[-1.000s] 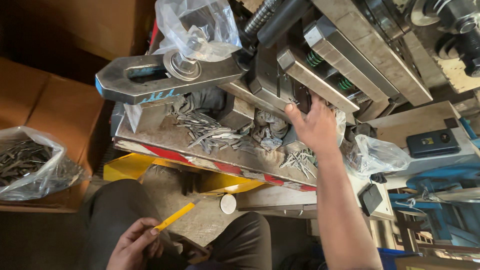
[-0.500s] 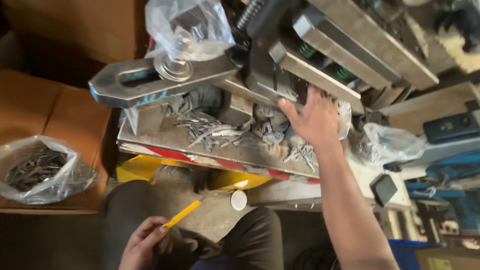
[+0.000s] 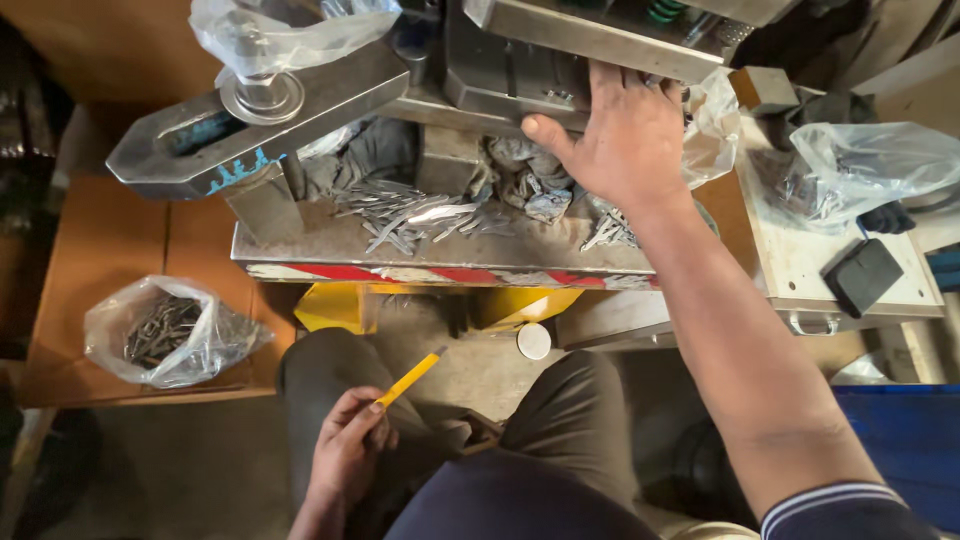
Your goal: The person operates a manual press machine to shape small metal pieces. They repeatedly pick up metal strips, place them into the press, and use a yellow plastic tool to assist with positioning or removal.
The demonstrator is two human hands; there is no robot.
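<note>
Pinched in the left hand (image 3: 345, 450), a thin yellow stick (image 3: 408, 378) looked light and stiff; the right hand (image 3: 615, 130) lay spread on the press (image 3: 520, 85).

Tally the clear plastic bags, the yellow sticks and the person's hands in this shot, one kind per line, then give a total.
Clear plastic bags: 3, the bag of metal pieces on the left, the bag over the clamp bolt, the bag at right
Yellow sticks: 1, the yellow stick
Hands: 2, the left hand holding the stick, the right hand at the press
Total: 6
</note>
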